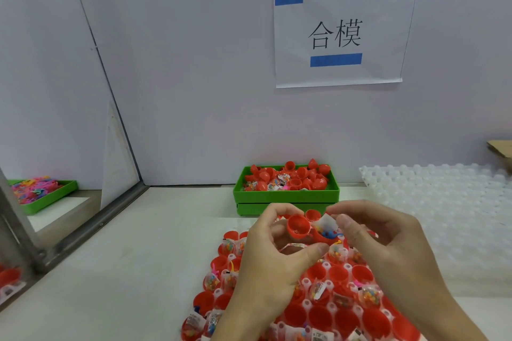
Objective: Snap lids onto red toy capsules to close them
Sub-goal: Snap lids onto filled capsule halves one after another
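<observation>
My left hand (273,252) pinches a red capsule lid (298,226) between thumb and fingers, its hollow side facing me. Just right of it my right hand (385,246) grips a red capsule base (324,238) stuffed with a small packet and blue toy (328,228). Lid and base touch at one edge, held above a white grid tray (307,304) of open red capsule halves, several filled with toy packets.
A green bin (286,194) of loose red lids and packets stands at the back against the wall. A white empty grid tray (443,202) lies to the right. At far left, behind a metal frame (83,232), sits a green tray of colourful toys (36,191).
</observation>
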The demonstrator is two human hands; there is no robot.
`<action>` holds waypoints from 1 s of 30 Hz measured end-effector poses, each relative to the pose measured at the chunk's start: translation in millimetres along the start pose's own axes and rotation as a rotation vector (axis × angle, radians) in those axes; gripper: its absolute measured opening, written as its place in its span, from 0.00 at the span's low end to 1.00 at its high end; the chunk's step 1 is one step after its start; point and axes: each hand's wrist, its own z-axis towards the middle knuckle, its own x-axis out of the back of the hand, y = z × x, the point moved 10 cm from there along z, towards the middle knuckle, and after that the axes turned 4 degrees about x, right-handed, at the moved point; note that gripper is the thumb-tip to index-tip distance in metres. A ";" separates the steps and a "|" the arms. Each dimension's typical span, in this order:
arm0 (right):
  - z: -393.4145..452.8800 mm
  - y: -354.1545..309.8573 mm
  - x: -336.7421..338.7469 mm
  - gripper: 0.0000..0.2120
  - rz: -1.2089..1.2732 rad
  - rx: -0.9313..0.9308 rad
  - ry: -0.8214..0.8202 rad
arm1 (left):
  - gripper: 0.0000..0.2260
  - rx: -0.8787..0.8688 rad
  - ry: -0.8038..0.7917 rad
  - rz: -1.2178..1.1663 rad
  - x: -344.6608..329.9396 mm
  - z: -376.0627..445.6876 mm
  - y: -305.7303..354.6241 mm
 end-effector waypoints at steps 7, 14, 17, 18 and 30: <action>-0.2 -7.0 -9.4 0.16 -0.210 0.096 -0.024 | 0.19 -0.039 -0.052 0.047 -7.2 -1.0 0.0; -1.3 -0.6 -10.0 0.15 -0.167 0.079 -0.028 | 0.17 -0.029 -0.043 0.015 -3.8 -0.7 -1.3; -1.3 1.4 -7.1 0.14 -0.087 0.052 -0.008 | 0.17 -0.021 -0.036 -0.003 -0.8 0.3 -2.1; -1.1 1.7 -5.5 0.14 -0.072 0.046 0.001 | 0.17 -0.017 -0.032 -0.010 -0.2 0.5 -2.9; 0.0 8.6 -0.6 0.11 -0.151 -0.033 -0.052 | 0.17 -0.008 -0.058 -0.011 -1.6 0.8 -3.5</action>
